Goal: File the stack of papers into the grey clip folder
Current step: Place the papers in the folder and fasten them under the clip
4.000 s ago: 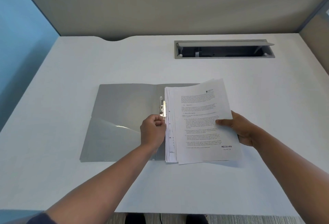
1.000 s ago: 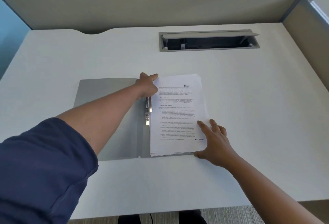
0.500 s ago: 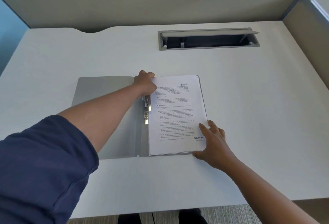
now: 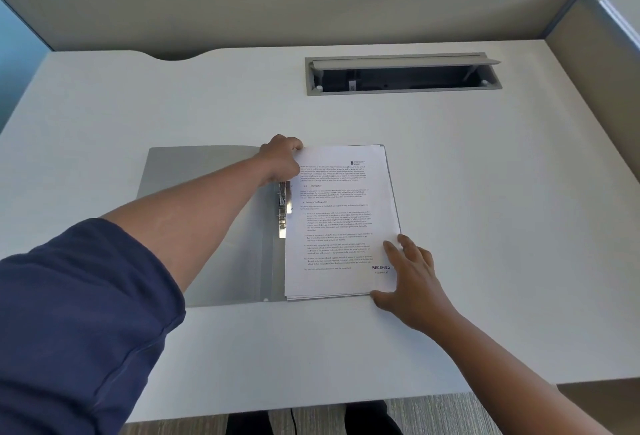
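Fingers of our left hand curl at the top left corner of the stack of papers, while those of our right hand lie straight along its lower right corner.

From the head view we see the grey clip folder lying open and flat on the white desk, with the stack resting on its right half, edges squared and printed side up, a "RECEIVED" stamp near the bottom right. Our left hand seems to pinch the sheets' corner, though we cannot tell the grip for sure, since the knuckles hide the fingertips. Just below it the metal clip runs along the spine, beside the stack's left edge. Our right thumb touches the stack's bottom edge. A navy sleeve covers our left upper arm. An open cable hatch sits in the desk, well apart from the folder.
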`<action>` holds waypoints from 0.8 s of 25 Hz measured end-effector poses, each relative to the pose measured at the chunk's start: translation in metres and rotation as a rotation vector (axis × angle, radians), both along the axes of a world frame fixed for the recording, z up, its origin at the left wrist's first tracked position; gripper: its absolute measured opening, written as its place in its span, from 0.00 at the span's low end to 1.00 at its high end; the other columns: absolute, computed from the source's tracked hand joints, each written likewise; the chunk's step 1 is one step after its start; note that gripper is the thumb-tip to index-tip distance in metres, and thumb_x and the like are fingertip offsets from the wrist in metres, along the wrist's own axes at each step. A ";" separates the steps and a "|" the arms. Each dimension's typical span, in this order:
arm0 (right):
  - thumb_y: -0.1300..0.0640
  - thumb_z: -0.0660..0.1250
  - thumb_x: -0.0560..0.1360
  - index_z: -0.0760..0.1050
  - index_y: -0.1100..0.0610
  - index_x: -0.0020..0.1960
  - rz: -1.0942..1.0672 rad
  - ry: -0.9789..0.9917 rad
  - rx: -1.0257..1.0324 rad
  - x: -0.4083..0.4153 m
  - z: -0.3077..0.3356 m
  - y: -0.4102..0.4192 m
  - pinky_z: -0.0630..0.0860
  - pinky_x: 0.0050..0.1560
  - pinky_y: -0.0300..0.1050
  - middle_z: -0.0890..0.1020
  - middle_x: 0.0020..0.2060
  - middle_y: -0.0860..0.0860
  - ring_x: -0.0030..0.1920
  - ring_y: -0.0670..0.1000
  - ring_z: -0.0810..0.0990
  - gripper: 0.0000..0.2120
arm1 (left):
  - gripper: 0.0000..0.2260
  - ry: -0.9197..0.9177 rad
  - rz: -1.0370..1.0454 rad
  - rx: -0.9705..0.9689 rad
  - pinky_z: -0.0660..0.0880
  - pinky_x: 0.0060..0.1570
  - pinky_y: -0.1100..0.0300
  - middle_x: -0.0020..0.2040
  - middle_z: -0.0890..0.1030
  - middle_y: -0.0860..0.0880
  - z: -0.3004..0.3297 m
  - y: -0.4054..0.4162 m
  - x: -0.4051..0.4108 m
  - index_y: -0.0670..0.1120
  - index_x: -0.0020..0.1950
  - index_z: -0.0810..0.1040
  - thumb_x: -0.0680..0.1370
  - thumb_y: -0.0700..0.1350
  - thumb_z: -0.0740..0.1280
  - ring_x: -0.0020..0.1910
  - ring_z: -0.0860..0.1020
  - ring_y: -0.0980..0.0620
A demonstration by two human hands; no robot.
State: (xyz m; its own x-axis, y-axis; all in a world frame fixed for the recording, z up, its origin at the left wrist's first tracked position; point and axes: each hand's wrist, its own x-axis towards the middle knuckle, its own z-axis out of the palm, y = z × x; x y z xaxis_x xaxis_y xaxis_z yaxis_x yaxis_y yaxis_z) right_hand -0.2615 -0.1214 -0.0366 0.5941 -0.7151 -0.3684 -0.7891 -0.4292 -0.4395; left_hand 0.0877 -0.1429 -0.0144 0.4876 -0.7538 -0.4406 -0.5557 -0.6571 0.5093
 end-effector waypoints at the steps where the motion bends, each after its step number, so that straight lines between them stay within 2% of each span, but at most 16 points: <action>1: 0.46 0.75 0.70 0.55 0.52 0.82 -0.001 -0.001 0.002 0.000 0.000 0.000 0.65 0.72 0.52 0.50 0.82 0.50 0.77 0.52 0.49 0.47 | 0.28 -0.005 -0.005 0.014 0.79 0.61 0.46 0.74 0.66 0.46 0.000 0.000 0.000 0.51 0.76 0.70 0.76 0.36 0.64 0.67 0.72 0.41; 6: 0.48 0.76 0.69 0.51 0.51 0.82 -0.014 -0.014 0.028 0.001 0.000 -0.001 0.63 0.74 0.52 0.49 0.82 0.50 0.78 0.54 0.49 0.50 | 0.31 0.097 0.069 0.012 0.79 0.51 0.55 0.74 0.61 0.45 0.001 0.000 0.003 0.51 0.79 0.66 0.77 0.39 0.69 0.59 0.76 0.44; 9: 0.45 0.78 0.68 0.49 0.52 0.83 -0.018 -0.019 0.045 0.002 -0.001 0.000 0.61 0.75 0.52 0.49 0.82 0.50 0.78 0.54 0.48 0.54 | 0.29 0.174 0.201 -0.045 0.74 0.50 0.56 0.71 0.68 0.44 0.000 0.000 0.005 0.48 0.77 0.67 0.77 0.39 0.70 0.58 0.76 0.45; 10: 0.44 0.78 0.68 0.49 0.52 0.83 -0.019 -0.017 0.043 0.002 -0.002 0.000 0.61 0.75 0.52 0.49 0.82 0.49 0.78 0.54 0.48 0.54 | 0.23 0.186 0.248 -0.067 0.74 0.50 0.57 0.65 0.71 0.45 0.001 0.000 0.004 0.46 0.72 0.71 0.77 0.39 0.70 0.55 0.76 0.45; 11: 0.44 0.78 0.68 0.49 0.52 0.83 -0.021 -0.016 0.036 0.003 -0.002 -0.001 0.61 0.74 0.52 0.50 0.81 0.49 0.78 0.54 0.49 0.54 | 0.13 0.190 0.292 -0.084 0.72 0.47 0.57 0.57 0.73 0.45 0.001 -0.001 0.005 0.45 0.61 0.75 0.77 0.38 0.69 0.50 0.75 0.46; 12: 0.45 0.78 0.68 0.49 0.52 0.83 -0.024 -0.018 0.029 0.003 -0.002 -0.001 0.61 0.74 0.52 0.51 0.81 0.49 0.77 0.54 0.49 0.54 | 0.06 0.190 0.338 -0.094 0.70 0.43 0.58 0.50 0.73 0.45 0.001 -0.001 0.005 0.45 0.49 0.74 0.77 0.37 0.69 0.44 0.73 0.46; 13: 0.45 0.79 0.68 0.49 0.52 0.82 -0.027 -0.021 0.023 0.004 -0.002 -0.002 0.61 0.74 0.51 0.52 0.81 0.49 0.77 0.54 0.50 0.54 | 0.08 0.199 0.375 -0.085 0.69 0.39 0.58 0.44 0.72 0.45 -0.001 -0.002 0.006 0.45 0.44 0.71 0.76 0.37 0.69 0.40 0.71 0.47; 15: 0.45 0.79 0.68 0.49 0.52 0.82 -0.028 -0.019 0.020 0.004 -0.003 -0.003 0.62 0.73 0.51 0.52 0.81 0.49 0.77 0.55 0.51 0.54 | 0.06 0.258 0.442 -0.075 0.70 0.40 0.58 0.44 0.74 0.44 -0.003 -0.003 0.006 0.42 0.48 0.73 0.76 0.36 0.70 0.41 0.73 0.46; 18: 0.45 0.79 0.67 0.50 0.53 0.82 -0.024 -0.007 0.019 0.004 -0.003 -0.004 0.61 0.74 0.51 0.53 0.81 0.50 0.77 0.55 0.51 0.54 | 0.10 0.290 0.478 -0.030 0.71 0.43 0.58 0.54 0.77 0.42 -0.006 -0.005 0.004 0.40 0.57 0.75 0.77 0.37 0.71 0.48 0.75 0.45; 20: 0.45 0.79 0.67 0.50 0.53 0.82 -0.020 -0.004 0.016 0.004 -0.004 -0.005 0.62 0.73 0.51 0.53 0.81 0.50 0.77 0.55 0.51 0.54 | 0.18 0.092 0.398 0.043 0.70 0.38 0.60 0.63 0.73 0.41 -0.002 -0.005 -0.004 0.39 0.63 0.72 0.76 0.41 0.72 0.56 0.74 0.44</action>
